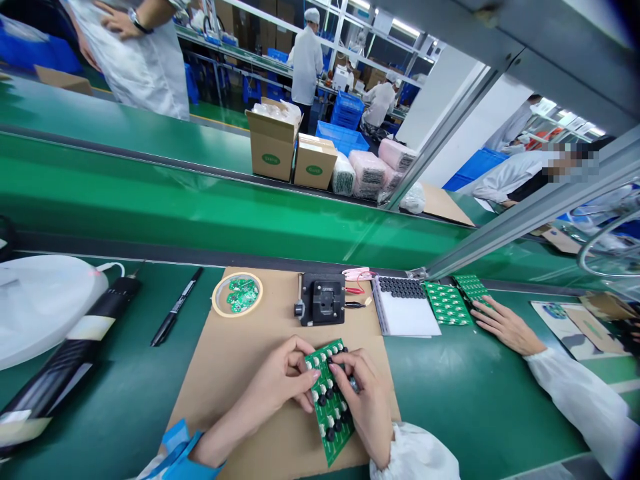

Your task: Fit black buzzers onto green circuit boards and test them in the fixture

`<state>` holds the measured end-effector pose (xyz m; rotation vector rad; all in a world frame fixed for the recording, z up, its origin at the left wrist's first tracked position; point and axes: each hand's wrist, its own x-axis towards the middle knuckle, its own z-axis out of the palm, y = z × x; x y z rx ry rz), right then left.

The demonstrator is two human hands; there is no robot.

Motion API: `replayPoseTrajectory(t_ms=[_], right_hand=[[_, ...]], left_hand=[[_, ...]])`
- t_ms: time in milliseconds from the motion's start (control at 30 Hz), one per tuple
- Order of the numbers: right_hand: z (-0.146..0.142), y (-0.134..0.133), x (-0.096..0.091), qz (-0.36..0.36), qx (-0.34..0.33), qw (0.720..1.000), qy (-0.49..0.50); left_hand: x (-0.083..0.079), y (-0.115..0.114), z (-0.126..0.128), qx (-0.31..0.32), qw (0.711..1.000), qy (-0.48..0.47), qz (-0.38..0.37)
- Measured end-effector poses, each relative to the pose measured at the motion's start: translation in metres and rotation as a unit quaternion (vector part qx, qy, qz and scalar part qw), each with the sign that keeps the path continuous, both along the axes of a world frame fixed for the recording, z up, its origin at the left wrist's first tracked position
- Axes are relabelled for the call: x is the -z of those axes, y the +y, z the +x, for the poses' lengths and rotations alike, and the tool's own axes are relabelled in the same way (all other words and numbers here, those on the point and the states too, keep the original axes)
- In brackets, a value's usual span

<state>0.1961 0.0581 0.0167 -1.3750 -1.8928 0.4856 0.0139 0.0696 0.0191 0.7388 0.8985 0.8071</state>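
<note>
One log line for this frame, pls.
left hand: grips green board panel | right hand: holds same panel | under: cardboard sheet | behind: black fixture | co-worker's hand: on other green boards

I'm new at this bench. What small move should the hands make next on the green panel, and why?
Probably the right hand presses one more cap onto a bare white pad: the left hand steadies the green panel, some pads carry black caps, those near the left edge look bare.

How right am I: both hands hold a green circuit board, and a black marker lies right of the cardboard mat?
Wrong side: in the head view the black marker lies left of the cardboard mat. The left hand and right hand hold the green circuit board.
</note>
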Motion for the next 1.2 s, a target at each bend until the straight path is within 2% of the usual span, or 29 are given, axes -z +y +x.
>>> replayPoseTrajectory(t_ms=[267, 533, 700, 900, 1000, 1067, 1167, 1200], right_hand=[[0.001, 0.000, -0.013, 0.024, -0.014, 0.996, -0.083], [-0.007, -0.003, -0.020, 0.032, 0.024, 0.993, -0.110], [-0.006, -0.005, -0.023, 0.045, -0.005, 0.987, -0.155], [-0.001, -0.009, -0.025, 0.017, -0.041, 0.983, -0.176], [0.023, 0.010, -0.029, -0.013, -0.038, 0.993, -0.114], [0.049, 0.037, -0.032, 0.005, 0.032, 0.995, -0.092], [0.088, 0.084, -0.033, 0.071, 0.163, 0.969, -0.175], [0.097, 0.098, -0.032, 0.080, 0.176, 0.959, -0.209]], left_hand=[[-0.002, 0.001, -0.002, 0.000, 1.000, 0.005, 0.014], [-0.002, 0.001, -0.001, 0.002, 1.000, 0.012, 0.007], [-0.002, 0.000, 0.000, 0.003, 1.000, 0.008, 0.010], [-0.009, 0.001, -0.002, 0.002, 0.999, 0.032, 0.001], [-0.008, 0.001, -0.003, 0.001, 0.999, 0.053, 0.003], [-0.005, 0.001, -0.004, -0.001, 0.998, 0.064, 0.002], [-0.002, 0.001, -0.005, -0.001, 0.998, 0.068, -0.003], [-0.002, 0.001, -0.005, 0.000, 0.998, 0.068, -0.005]])
